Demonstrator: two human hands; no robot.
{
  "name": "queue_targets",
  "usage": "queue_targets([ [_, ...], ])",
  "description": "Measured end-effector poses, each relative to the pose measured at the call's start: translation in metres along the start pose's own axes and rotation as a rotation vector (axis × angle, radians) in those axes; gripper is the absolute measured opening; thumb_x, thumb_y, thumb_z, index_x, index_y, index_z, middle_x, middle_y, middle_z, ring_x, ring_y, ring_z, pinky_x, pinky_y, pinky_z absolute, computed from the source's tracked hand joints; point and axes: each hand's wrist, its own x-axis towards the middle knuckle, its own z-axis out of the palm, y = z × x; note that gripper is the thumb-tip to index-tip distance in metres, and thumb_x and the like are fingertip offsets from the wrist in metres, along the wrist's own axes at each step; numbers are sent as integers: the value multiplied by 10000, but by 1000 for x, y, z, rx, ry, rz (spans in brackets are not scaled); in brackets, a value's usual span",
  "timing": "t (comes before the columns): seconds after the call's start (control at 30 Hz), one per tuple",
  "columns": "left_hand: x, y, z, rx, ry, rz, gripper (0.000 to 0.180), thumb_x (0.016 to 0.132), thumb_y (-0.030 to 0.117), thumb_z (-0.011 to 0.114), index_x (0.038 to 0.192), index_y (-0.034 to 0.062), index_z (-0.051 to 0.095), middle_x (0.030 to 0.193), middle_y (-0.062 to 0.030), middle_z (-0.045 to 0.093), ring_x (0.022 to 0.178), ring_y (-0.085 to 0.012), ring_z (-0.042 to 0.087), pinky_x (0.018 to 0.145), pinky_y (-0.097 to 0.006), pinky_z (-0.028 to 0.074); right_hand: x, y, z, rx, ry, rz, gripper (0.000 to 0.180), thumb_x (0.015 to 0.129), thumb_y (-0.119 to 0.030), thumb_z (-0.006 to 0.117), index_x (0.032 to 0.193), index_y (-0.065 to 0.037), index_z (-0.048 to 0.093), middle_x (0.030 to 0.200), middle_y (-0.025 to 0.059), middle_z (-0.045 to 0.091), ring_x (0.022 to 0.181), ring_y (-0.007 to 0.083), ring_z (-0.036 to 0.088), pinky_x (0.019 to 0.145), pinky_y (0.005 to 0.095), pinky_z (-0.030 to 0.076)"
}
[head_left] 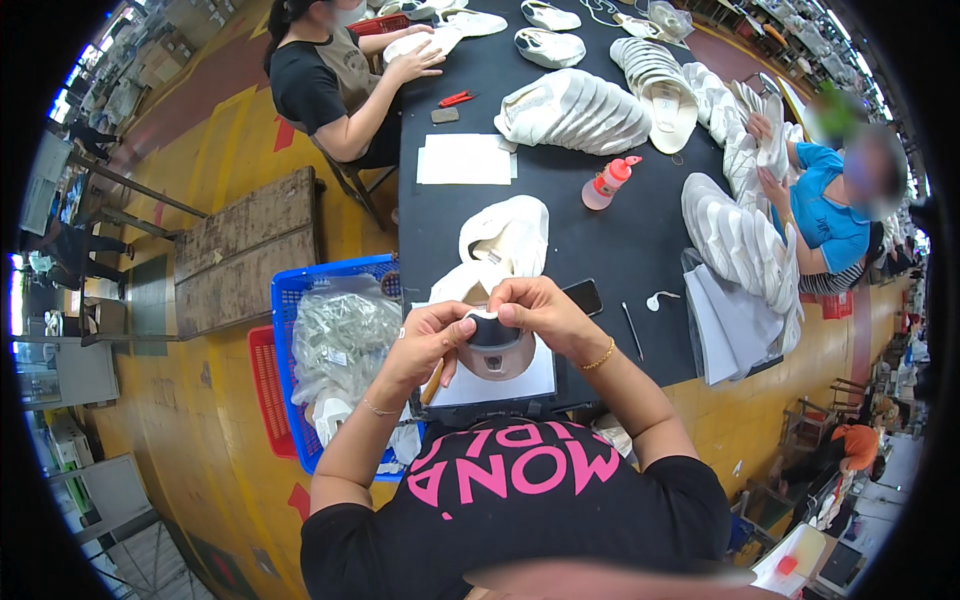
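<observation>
Both my hands are closed, thumbs and fingertips pinching the white edge of a small dark piece (487,330). My left hand (432,335) holds its left side, and a thin brown stick (432,383) shows below that hand; I cannot tell whether it is gripped. My right hand (541,312) holds the right side. Directly below the dark piece is a rounded beige thing (497,361) with a small rectangular mark; its kind is unclear. White paper (535,380) lies under it. Just beyond my hands are a white shoe (522,228) and another white shoe piece (462,281).
The black table (560,195) bears rows of white shoes (575,110), a red-capped bottle (607,185), a phone (583,297), a pen (633,332) and paper sheets (465,160). A blue crate (283,310) of plastic bags stands left. Co-workers handle shoes at far left and right.
</observation>
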Motion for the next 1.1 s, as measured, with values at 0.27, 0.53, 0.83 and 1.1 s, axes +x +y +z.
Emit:
queue_targets([
  [0.27, -12, 25, 9, 264, 125, -26, 291, 921, 220, 624, 1062, -33, 593, 826, -81, 633, 500, -96, 590, 391, -205, 446, 6, -6, 5, -423, 129, -22, 217, 916, -253, 649, 906, -42, 600, 795, -76, 538, 735, 9, 450, 638, 181, 386],
  [0.53, 8, 33, 10, 899, 30, -101, 401, 876, 341, 644, 1151, 53, 603, 731, -110, 651, 521, -185, 636, 503, -301, 489, 7, 7, -15, -571, 88, 54, 250, 924, -284, 624, 881, -38, 608, 764, -39, 566, 728, 43, 474, 641, 219, 403],
  [0.83, 46, 14, 6, 1025, -8, -245, 458, 859, 412, 655, 1128, 46, 590, 708, -104, 649, 518, -174, 632, 521, -297, 493, 15, 38, -35, -732, 153, 68, 310, 937, -323, 573, 902, -15, 578, 767, 114, 630, 696, 190, 586, 639, 330, 460],
  [1.1, 60, -5, -17, 746, 56, -220, 346, 874, 229, 684, 1131, 25, 573, 816, -75, 648, 568, -136, 658, 473, -235, 504, 22, 38, -42, -743, 241, 28, 307, 947, -316, 545, 930, -13, 587, 787, 136, 638, 710, 236, 608, 648, 356, 461],
])
